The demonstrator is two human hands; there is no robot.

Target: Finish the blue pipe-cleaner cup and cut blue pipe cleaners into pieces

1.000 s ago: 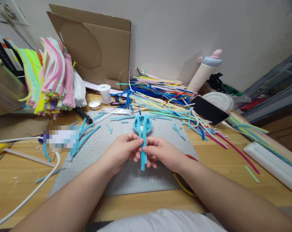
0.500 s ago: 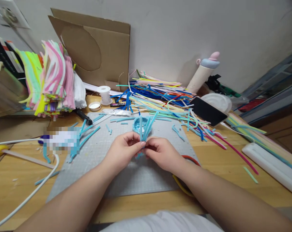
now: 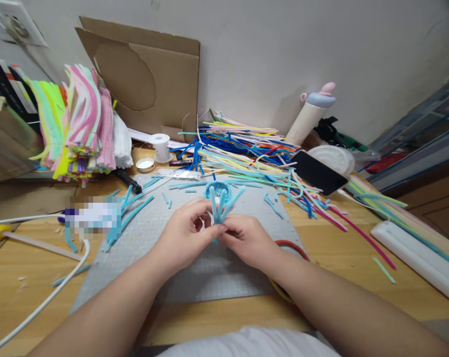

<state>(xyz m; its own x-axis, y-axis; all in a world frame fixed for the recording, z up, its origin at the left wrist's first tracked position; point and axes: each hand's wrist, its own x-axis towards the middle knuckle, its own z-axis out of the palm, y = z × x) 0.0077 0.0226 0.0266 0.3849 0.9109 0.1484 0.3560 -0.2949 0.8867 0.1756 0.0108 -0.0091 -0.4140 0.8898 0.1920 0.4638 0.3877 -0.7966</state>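
Several light blue pipe cleaners (image 3: 220, 209) stand fanned out between my two hands, bunched at their lower ends. My left hand (image 3: 194, 225) is closed, thumb and fingers pinching the bunch from the left. From the right, my right hand (image 3: 246, 238) pinches the same lower ends, its fingertips touching my left thumb. A little of the blue bunch shows below the fingers; the rest there is hidden. Just beyond the hands, a small round light blue piece (image 3: 209, 190) with a pale middle lies on the grey cutting mat (image 3: 135, 267).
Loose coloured pipe cleaners (image 3: 246, 144) heap at the back, near a phone (image 3: 319, 171) and a cream bottle (image 3: 306, 119). Standing bundles (image 3: 83, 119) and a white spool (image 3: 160, 148) are at the left back. A white cable (image 3: 56, 287) crosses the left side; a white power strip (image 3: 414, 258) lies right.
The tops of the blue pipe cleaners have spread apart into a fan. Both hands have shifted slightly lower, still pinching the bunch, and more of the round blue piece shows.
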